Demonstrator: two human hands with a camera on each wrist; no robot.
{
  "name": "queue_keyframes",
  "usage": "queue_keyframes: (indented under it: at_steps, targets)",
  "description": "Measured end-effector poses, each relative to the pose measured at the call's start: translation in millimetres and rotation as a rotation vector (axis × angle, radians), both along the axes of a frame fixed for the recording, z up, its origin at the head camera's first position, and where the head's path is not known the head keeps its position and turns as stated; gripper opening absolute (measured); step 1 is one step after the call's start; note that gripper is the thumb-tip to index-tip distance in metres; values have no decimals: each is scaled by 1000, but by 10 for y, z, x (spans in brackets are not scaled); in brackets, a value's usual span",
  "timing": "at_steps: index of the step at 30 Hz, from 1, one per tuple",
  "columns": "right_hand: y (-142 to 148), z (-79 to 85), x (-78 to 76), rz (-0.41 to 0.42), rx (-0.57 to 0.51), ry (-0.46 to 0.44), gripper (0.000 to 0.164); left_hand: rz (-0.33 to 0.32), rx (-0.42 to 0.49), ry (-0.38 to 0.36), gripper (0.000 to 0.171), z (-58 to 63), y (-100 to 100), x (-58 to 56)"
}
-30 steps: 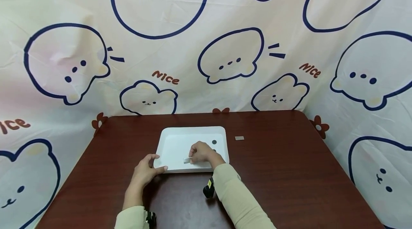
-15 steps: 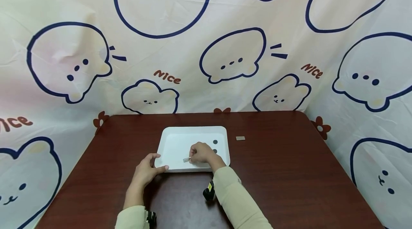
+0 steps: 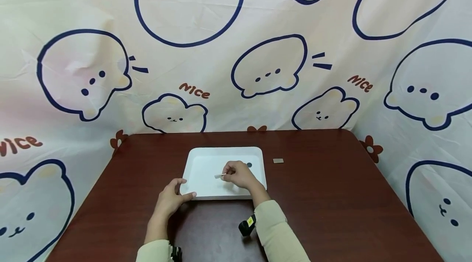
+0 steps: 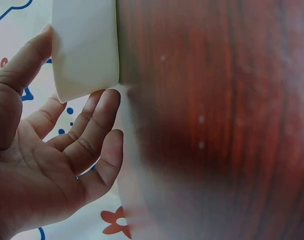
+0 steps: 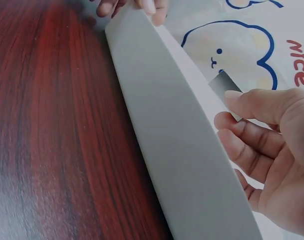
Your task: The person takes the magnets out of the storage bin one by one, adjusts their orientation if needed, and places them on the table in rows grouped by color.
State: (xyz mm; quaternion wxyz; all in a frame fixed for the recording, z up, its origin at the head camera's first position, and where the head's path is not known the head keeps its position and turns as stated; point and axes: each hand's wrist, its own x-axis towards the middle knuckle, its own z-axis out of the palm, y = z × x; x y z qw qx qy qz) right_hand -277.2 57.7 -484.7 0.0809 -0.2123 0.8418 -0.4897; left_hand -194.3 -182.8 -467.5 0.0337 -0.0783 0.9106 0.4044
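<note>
A shallow white tray lies on the table. My left hand grips its near left corner; in the left wrist view the thumb is on one side of the tray and fingertips touch the end. Over the middle of the tray my right hand pinches a small, thin grey rectangular piece between thumb and index finger. That piece is held above the tray floor, tilted in the right wrist view. One dark round disc shows in the tray beyond the right hand.
Another small flat grey rectangle lies on the dark red-brown wooden table, right of the tray. A pale printed cloth hangs behind the table and along its sides. Black wrist devices sit near both sleeves.
My right hand has lifted the grey rectangular piece slightly up and rightward from close over the tray floor. A second dark disc is now hidden behind that hand. The left hand keeps its grip.
</note>
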Motion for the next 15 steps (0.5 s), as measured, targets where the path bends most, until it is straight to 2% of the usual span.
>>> queue_keyframes:
  at_steps: [4, 9, 15]
  targets:
    - [34, 6, 19, 0, -50, -11, 11, 3, 0, 2, 66, -1, 9, 9]
    - [59, 9, 18, 4, -38, -27, 10, 2, -5, -7, 67, -13, 5, 11]
    - [186, 129, 68, 24, -7, -18, 8, 1, -9, 1, 66, -24, -7, 8]
